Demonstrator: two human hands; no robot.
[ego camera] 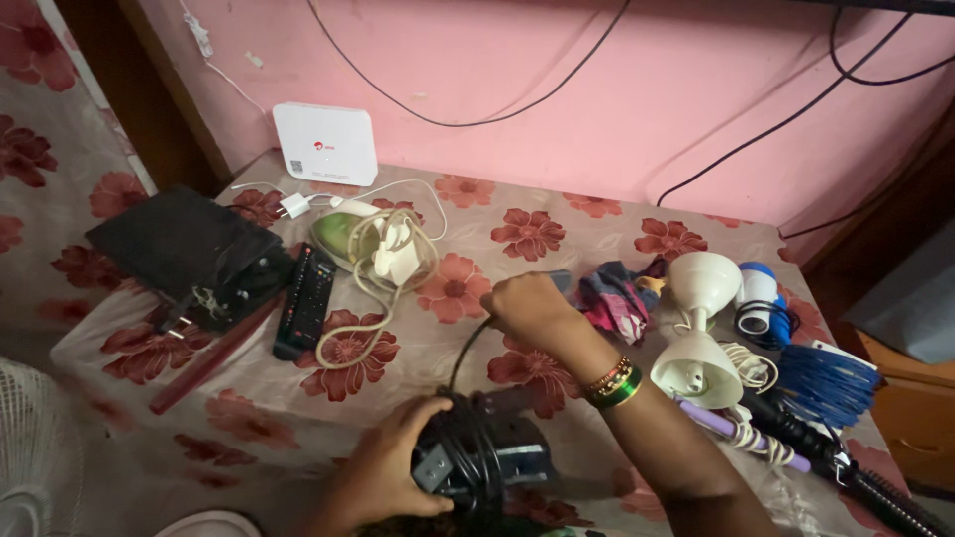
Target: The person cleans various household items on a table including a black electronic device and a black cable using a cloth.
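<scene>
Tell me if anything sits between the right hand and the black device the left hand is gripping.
Nothing visible does. Only the device's own black cord runs from the right hand down to the black device held by the left hand; the flowered cloth between them is bare.

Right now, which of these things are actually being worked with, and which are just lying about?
In hand:
black device, under left hand
black cord, pulled by right hand

Lying about:
remote control
white box
black pouch
white lamp holder
blue cable

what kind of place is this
Probably a room in a home: a floral cloth covers the table, which holds a remote, a clothes iron and a white router by a pink wall.
</scene>
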